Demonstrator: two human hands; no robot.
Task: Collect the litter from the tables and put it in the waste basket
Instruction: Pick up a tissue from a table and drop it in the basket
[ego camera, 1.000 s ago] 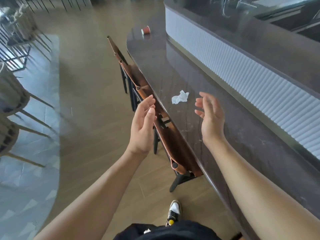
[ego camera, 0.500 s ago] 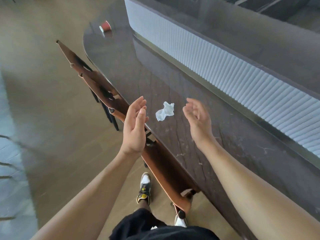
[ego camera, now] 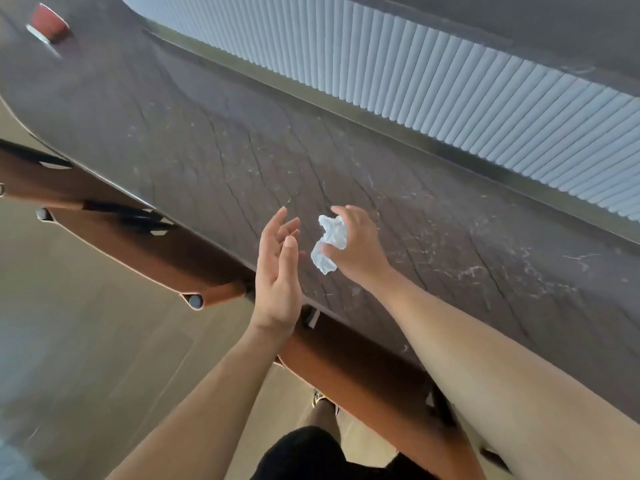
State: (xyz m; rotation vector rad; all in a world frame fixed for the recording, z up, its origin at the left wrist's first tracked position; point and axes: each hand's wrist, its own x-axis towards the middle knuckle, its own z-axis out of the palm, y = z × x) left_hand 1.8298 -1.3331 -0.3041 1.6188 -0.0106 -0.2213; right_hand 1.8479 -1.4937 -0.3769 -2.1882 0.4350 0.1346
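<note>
**Right hand on the tissue, left hand open next to it**

Closest to the camera, at the bottom, there's a bit of black clothing (ego camera: 311, 452) and a shoe (ego camera: 320, 398) on the wood floor (ego camera: 104, 341). Both bare forearms reach up and forward from there.

Brown chair backs (ego camera: 145, 251) sit tucked along the near edge of the dark, veined worktop (ego camera: 207, 140), running from the left side down to the lower right.

The left hand (ego camera: 277, 271) is over the worktop's edge, palm turned toward the right, fingers spread and loosely straight, holding nothing. Just beside it, the right hand (ego camera: 356, 240) is over the worktop with its fingers curled around a crumpled white tissue (ego camera: 327, 242). The thumb and fingertips look pinched on the upper part of the wad, and the lower part hangs out below the hand. Can't really tell if the tissue is still touching the worktop or is already clear of it.

Further back, well apart from the hands, a red paper cup (ego camera: 48, 26) lies on its side on the worktop near the top left corner, a bit blurry. Along the far side of the worktop runs a white ribbed panel (ego camera: 450, 81), with a dark upper ledge (ego camera: 519, 26) above it.
</note>
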